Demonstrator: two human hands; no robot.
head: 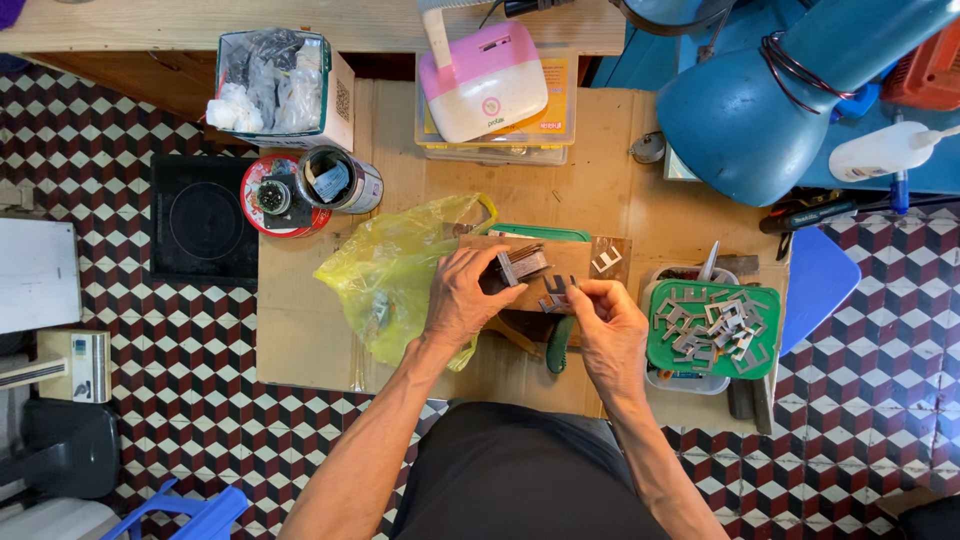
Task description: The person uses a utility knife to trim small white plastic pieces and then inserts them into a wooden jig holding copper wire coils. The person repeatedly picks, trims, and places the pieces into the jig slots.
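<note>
I see the left hand (462, 297) closed in a grip on the small metal stack (521, 265) atop the wooden block (560, 258), while the right hand (606, 318), just right of it, apparently pinches loose laminations (555, 292).

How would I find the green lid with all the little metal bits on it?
Start at the brown cardboard-covered table and look to the person's right hand. Just beyond it a green lid sits on a white tub. It is the only flat green thing heaped with small grey metal pieces.
</note>
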